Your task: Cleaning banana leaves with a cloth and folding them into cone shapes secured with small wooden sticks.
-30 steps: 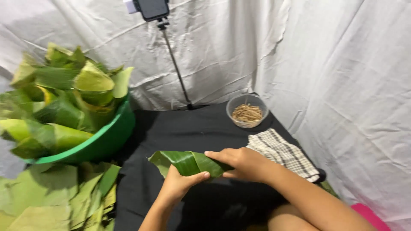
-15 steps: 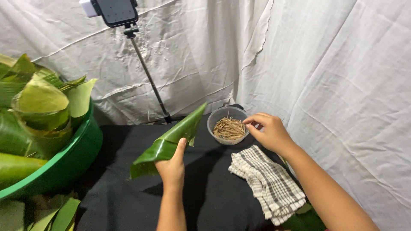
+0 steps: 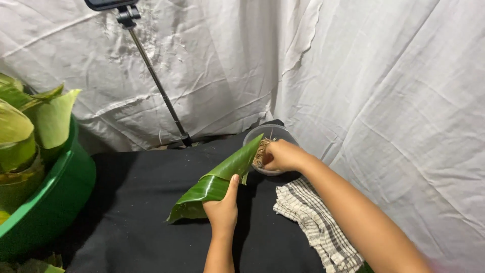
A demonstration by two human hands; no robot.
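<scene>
The left hand (image 3: 222, 210) grips a folded leaf (image 3: 214, 184) over the black cloth (image 3: 126, 202); its long axis climbs up-right from the hand, tip pointing at the bowl (image 3: 268, 149). Beyond the tip, the right hand (image 3: 283, 155), nearer the bowl, is curled into the sticks (image 3: 260, 151), fingers pinched; whether it holds any, I cannot tell.

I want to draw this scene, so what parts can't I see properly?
- Head view: the small bowl is partly hidden by the right hand and the folded leaf, so its sticks barely show.
- What the right grip pinches: hidden by its own fingers.
- The green tub and its leaves are cut off by the left edge.
- The checked cloth runs under the right arm and off the bottom edge.
</scene>
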